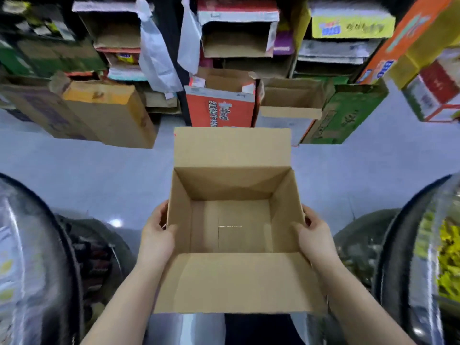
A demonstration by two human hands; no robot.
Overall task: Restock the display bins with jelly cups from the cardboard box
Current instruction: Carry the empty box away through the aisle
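**Open cardboard box held over the floor between the display bins**

The cardboard box (232,220) is held in mid-frame, its top open and its plain brown inside shown bare down to the taped bottom seam. The far flap stands up and away, and the near flap is folded out toward the person. No jelly cups can be seen inside it.

The box is gripped at both side walls. The left hand (156,235) is wrapped over the left wall, with the thumb laid on the inside face and the fingers curled round the outside. The right hand (315,232) is clamped on the right wall in the same way, thumb inside and fingers outside. Both forearms are stretched forward from the lower edge of the view.

Rounded clear display bins are seen to either side: a left bin (37,257) with blurred pale contents, and a right bin (423,245) in which yellow wrapped goods can be made out. What exactly is held in them cannot be told.

A pale grey floor (99,165) lies beneath the box. Beyond it, stacked cartons are ranged along the back: a red printed carton (220,113) directly behind the box, a green carton (346,115) to its right and a brown carton (109,113) to its left. White plastic bags (156,51) hang among the upper cartons.
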